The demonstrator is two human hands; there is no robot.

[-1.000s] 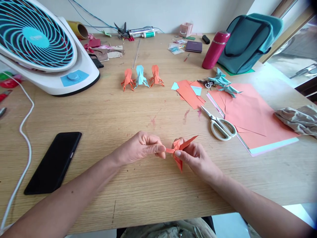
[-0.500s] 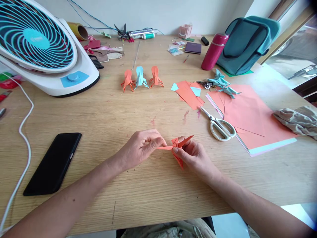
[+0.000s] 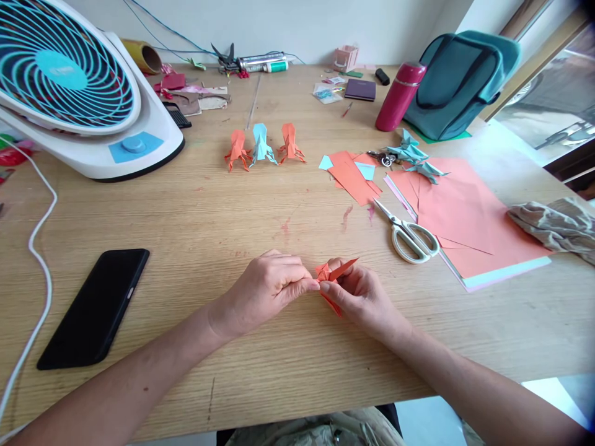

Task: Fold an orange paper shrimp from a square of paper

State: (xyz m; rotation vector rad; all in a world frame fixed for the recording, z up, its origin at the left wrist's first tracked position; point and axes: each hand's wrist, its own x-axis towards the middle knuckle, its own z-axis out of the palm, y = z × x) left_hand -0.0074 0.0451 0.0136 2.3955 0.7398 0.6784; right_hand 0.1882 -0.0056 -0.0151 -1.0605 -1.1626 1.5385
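Between my two hands, just above the table near its front edge, is a partly folded orange origami figure (image 3: 341, 269) with a narrow pointed flap sticking up to the right. My right hand (image 3: 367, 297) pinches its body between thumb and fingers. My left hand (image 3: 274, 285) is closed, thumb and fingers pinching the flap on the figure's left side, which they mostly hide. Farther back stand two finished orange origami figures (image 3: 289, 144) with thin legs, and a light blue one (image 3: 263, 145) between them.
White-handled scissors (image 3: 413, 240) lie right of my hands, beside orange paper sheets (image 3: 465, 217) and cut strips (image 3: 352, 176). A black phone (image 3: 95, 310) lies left; a fan (image 3: 139, 142) stands behind it. Blue folded figures (image 3: 413, 155), a pink bottle (image 3: 400, 96) and a teal bag (image 3: 460, 87) stand back right.
My left hand has moved right along the left flap and now pinches it close to the figure's body. My right hand keeps its hold. The view has shifted slightly.
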